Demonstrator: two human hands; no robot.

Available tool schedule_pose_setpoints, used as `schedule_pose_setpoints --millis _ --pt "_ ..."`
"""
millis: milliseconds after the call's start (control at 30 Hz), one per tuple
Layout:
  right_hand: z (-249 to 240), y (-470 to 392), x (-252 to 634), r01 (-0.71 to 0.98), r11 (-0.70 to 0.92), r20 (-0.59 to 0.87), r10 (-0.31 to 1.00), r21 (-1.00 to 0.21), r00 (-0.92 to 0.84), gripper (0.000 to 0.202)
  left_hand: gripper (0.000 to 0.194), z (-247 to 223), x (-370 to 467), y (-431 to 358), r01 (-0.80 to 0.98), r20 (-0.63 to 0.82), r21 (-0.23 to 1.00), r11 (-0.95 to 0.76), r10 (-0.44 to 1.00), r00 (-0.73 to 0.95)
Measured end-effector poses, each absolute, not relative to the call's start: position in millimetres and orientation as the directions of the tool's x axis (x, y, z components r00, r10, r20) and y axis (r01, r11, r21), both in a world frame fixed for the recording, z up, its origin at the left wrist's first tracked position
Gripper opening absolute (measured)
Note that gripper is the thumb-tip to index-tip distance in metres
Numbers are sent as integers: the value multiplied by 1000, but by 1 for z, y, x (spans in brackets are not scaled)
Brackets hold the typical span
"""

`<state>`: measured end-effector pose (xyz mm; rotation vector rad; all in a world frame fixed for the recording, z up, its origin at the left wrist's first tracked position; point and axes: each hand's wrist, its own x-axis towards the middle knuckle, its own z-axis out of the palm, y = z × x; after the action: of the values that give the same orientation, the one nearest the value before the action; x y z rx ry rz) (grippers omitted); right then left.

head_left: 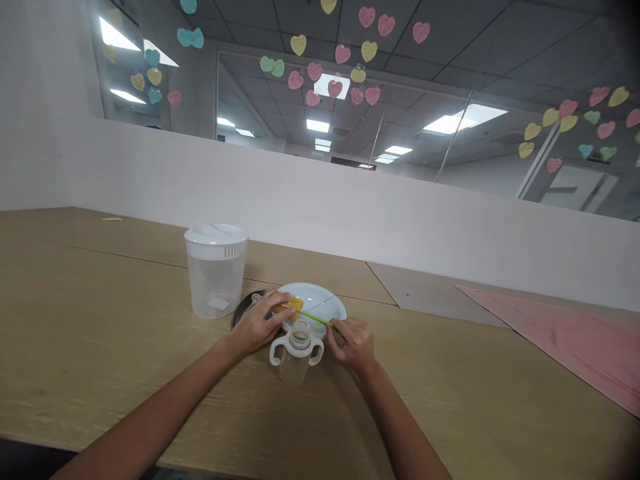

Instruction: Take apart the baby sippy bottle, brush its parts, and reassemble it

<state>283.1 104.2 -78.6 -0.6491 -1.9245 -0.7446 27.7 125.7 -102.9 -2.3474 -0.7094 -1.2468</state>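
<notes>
My left hand (257, 325) is closed on a yellow plastic piece (295, 303) above a white plate (320, 295). Pinched in my right hand (354, 341) is a thin green stick (314, 317), whose far end meets the yellow piece; whether it goes inside I cannot tell. Just in front of both hands stands an uncapped clear baby bottle (294, 368) with two white handles. Partly behind my left hand lies a dark round dish (239, 315) with a small clear part (256, 298) at its edge.
A translucent bucket (217, 277) with a white lid stands left of the plate. Pink sheeting (565, 337) covers the right of the wooden table (125, 320). A white wall (300, 207) with a window above it, dotted with heart-shaped notes, rises at the back.
</notes>
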Motion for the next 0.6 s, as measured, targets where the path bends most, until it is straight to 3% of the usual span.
schedule_pose_setpoints --millis 267,433,600 --pt "-81 105 280 743 617 908 106 259 -405 17 39 -92 30 117 729 885 164 -664 426 188" --pt "-79 104 281 774 610 945 124 169 -304 19 31 -86 31 119 704 897 303 -642 442 17" --pt "-75 102 284 808 585 965 163 74 -207 24 31 -88 19 130 746 768 492 -449 627 -129"
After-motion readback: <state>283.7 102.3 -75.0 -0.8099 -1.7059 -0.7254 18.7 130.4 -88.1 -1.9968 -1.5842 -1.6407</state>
